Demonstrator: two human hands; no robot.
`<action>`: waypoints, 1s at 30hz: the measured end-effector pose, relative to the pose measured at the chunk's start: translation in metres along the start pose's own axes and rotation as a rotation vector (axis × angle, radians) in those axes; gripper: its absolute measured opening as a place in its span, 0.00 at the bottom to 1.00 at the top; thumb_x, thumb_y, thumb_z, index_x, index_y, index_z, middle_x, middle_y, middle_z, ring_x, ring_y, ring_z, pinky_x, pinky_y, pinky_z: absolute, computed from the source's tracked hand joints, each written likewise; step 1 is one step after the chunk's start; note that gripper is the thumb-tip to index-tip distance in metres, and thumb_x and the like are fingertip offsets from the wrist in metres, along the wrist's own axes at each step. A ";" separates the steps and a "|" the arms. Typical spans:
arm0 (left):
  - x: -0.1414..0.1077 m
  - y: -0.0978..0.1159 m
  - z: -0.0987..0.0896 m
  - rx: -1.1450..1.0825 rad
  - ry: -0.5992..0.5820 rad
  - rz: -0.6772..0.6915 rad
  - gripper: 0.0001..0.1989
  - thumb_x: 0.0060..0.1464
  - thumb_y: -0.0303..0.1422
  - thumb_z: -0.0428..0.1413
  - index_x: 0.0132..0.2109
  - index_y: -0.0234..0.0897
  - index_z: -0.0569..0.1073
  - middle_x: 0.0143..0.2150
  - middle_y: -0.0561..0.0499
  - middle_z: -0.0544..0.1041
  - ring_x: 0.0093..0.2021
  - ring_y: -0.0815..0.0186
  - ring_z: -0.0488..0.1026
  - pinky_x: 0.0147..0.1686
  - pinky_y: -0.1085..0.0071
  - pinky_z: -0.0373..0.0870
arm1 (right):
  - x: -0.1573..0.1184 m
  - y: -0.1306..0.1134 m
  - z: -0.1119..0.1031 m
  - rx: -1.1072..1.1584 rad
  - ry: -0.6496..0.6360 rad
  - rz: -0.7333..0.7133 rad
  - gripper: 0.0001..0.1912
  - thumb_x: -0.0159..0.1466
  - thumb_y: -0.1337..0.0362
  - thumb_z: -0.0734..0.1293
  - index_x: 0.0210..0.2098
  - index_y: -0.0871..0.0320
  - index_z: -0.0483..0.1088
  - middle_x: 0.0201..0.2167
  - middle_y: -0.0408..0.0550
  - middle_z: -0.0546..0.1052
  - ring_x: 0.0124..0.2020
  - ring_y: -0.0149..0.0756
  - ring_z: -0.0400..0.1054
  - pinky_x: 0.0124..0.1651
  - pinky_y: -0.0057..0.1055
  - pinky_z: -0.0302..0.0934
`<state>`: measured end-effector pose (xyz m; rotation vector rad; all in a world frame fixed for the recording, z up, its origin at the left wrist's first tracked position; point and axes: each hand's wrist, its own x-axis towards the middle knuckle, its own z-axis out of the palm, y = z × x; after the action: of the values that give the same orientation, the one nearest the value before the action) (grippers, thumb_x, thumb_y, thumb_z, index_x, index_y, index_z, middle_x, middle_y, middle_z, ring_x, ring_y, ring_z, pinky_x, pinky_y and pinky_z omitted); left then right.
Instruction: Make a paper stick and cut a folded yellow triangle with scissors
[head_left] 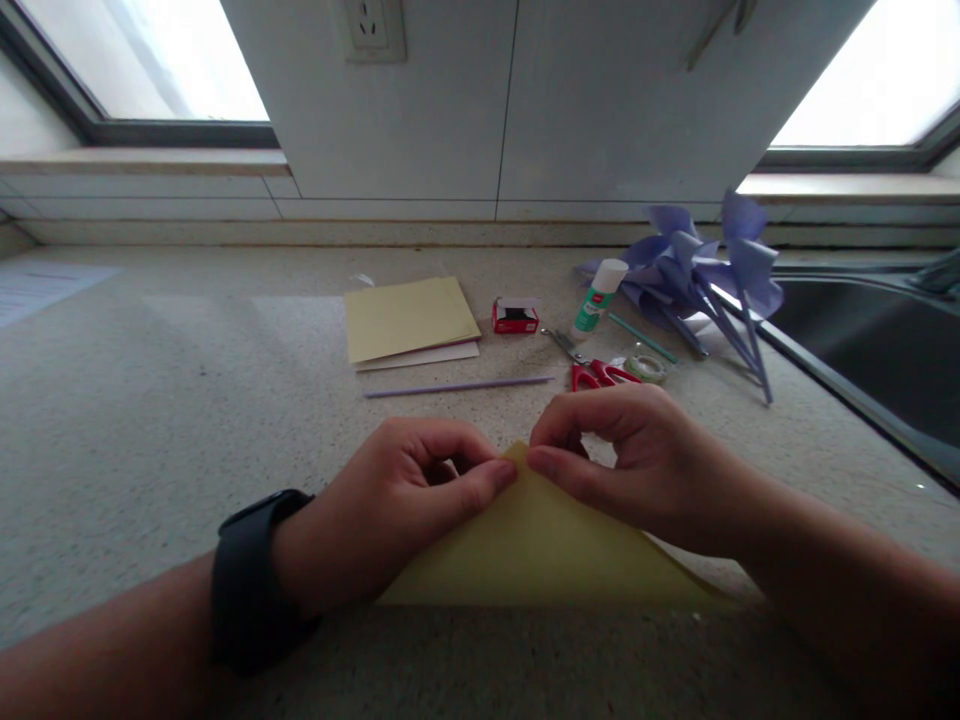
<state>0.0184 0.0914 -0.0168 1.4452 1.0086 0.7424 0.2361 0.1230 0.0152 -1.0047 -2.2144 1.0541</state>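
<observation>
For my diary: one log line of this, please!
yellow paper: triangle | left hand: at top corner | right hand: same corner | scissors: beyond

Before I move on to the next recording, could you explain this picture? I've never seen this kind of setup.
There is no machine here: a camera worn on the person's head looks forward and down at two bare hands. The left hand, with a dark watch on its wrist, and the right hand pinch yellow paper near its top corner; it shows as a triangle. On the speckled counter beyond lie a stack of paper, a purple stick, a small red box, a glue stick, red-handled scissors, a roll of tape and, farther right, purple pinwheels.
</observation>
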 end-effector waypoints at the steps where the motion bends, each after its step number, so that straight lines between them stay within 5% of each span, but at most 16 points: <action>1: 0.000 0.000 0.000 0.002 0.003 0.006 0.15 0.61 0.43 0.60 0.34 0.35 0.78 0.28 0.53 0.75 0.27 0.72 0.65 0.23 0.79 0.59 | 0.000 0.000 0.000 -0.003 0.001 0.001 0.09 0.63 0.62 0.68 0.27 0.56 0.75 0.22 0.40 0.74 0.24 0.28 0.66 0.25 0.24 0.60; 23: 0.001 0.001 0.000 0.034 0.009 0.006 0.15 0.61 0.42 0.60 0.33 0.35 0.78 0.28 0.54 0.75 0.27 0.73 0.66 0.24 0.80 0.60 | 0.000 0.004 0.004 -0.028 0.009 0.013 0.10 0.65 0.61 0.66 0.29 0.56 0.75 0.23 0.41 0.74 0.24 0.29 0.66 0.26 0.25 0.60; 30: 0.000 -0.002 0.004 -0.062 0.197 0.070 0.10 0.55 0.40 0.65 0.40 0.40 0.79 0.32 0.55 0.77 0.30 0.72 0.71 0.27 0.79 0.66 | 0.000 0.003 0.003 -0.003 0.015 0.036 0.10 0.65 0.60 0.66 0.29 0.55 0.75 0.25 0.42 0.75 0.25 0.30 0.66 0.26 0.26 0.60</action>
<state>0.0216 0.0894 -0.0191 1.3785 1.0791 0.9738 0.2352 0.1228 0.0107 -1.0533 -2.1941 1.0561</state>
